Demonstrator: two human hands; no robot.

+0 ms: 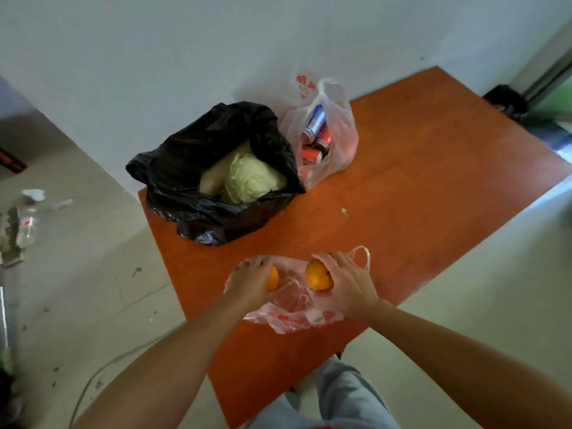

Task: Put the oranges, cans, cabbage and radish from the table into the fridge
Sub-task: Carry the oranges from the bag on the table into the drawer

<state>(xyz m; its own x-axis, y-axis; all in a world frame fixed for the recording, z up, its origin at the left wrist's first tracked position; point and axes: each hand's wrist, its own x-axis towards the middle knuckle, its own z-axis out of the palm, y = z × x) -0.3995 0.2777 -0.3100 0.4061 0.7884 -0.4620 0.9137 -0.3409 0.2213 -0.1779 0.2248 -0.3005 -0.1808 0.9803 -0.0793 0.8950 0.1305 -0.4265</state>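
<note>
Left hand grasps one orange, right hand another (at six o'clock); clinging thin plastic bag could snag, spilling fruit.

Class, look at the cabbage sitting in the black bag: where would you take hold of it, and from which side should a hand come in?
Grip the cabbage around its rounded top, coming straight down through the open mouth of the black bag. The bag walls surround its sides and the radish lies against it, so only the top is clear. It looks wide, so two hands are probably safer.
</note>
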